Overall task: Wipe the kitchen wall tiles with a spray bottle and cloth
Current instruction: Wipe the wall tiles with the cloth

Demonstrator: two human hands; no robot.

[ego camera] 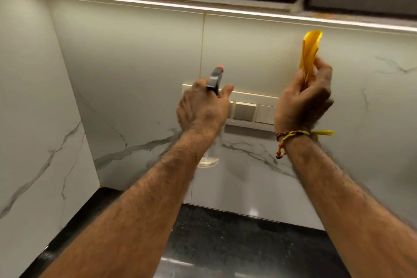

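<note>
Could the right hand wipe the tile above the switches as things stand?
Probably yes: the right hand holds the cloth raised near the tile, with nothing between; the bottle sits further left.

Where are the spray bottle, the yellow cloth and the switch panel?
spray bottle (216, 75), head view, dark spray head.
yellow cloth (310, 51), head view, upper folds.
switch panel (244, 111), head view, middle switch.

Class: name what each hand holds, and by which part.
Left hand grips the spray bottle at its neck; right hand pinches the cloth by its lower end.

Spray bottle (215, 79) left of cloth (309, 52).
</note>
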